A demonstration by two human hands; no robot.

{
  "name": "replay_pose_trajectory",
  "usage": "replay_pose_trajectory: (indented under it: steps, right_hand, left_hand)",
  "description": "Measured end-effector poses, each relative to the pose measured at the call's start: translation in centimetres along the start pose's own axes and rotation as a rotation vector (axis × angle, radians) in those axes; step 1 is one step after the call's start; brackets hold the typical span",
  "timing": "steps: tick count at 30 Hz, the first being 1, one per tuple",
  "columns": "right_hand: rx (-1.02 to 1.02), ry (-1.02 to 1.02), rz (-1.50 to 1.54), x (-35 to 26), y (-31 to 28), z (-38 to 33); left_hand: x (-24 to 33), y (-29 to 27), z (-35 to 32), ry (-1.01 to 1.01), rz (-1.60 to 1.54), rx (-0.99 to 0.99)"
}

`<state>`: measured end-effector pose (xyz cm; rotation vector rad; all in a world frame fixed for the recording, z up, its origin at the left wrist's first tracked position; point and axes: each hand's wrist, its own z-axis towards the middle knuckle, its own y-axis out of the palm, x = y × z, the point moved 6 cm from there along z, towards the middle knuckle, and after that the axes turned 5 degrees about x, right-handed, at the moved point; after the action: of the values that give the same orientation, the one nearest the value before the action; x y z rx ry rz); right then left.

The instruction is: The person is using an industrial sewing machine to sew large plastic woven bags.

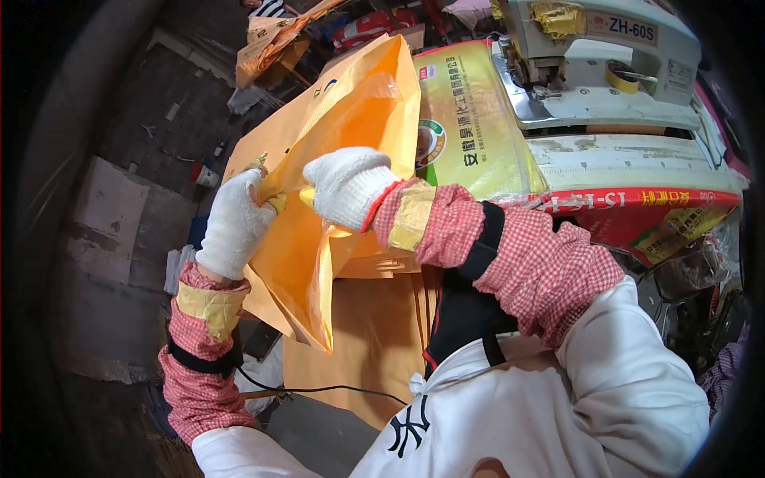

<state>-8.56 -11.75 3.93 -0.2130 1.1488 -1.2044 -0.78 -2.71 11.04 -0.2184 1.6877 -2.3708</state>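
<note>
A large orange-brown paper sack (pixel 287 131) stands tilted before me with its mouth spread wide. Inside it shows a shiny clear plastic liner (pixel 374 103). My left hand (pixel 237 221), in a white knit glove with yellow-taped fingertips, pinches the sack's left rim. Over the sack's opening, my right hand (pixel 348 187) is curled closed in a matching glove. Its fingertips point toward the left hand, and what they hold is hidden. More flat paper sacks (pixel 358 342) lie stacked below the open one.
A white sewing machine (pixel 610 48) with a roll of yellow tape (pixel 623 78) stands at the far right. Beneath and beside it lie a yellow-green printed woven sack (pixel 470 119) and a red printed one (pixel 594 209). A person in stripes (pixel 269 8) is at the far edge.
</note>
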Motion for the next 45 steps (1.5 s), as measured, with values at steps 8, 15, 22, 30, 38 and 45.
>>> replay_pose_trajectory:
  steps: [8,15,22,30,38,45]
  right_hand:
    - [-0.094,0.097,-0.119,4.2,-0.5,-1.6]
    - [0.108,0.168,-0.033,1.5,-2.4,-1.2]
    - [0.272,0.131,0.007,1.2,-2.6,1.8]
    - [0.124,0.067,-0.105,1.8,-2.4,1.3]
    - [0.054,0.205,-0.092,5.6,-2.7,1.3]
    - [0.057,0.199,-0.049,8.2,-2.3,-0.4]
  left_hand:
    - [0.9,-1.3,0.2,0.049,0.114,0.012]
    - [2.2,0.1,1.5,-0.065,-0.065,-0.077]
    - [3.6,1.0,1.0,-0.013,0.041,-0.125]
    - [4.0,2.2,1.6,0.018,0.192,-0.141]
    - [4.1,1.5,1.3,0.159,0.113,-0.130]
    - [0.2,0.0,0.3,-0.303,-0.373,-0.249]
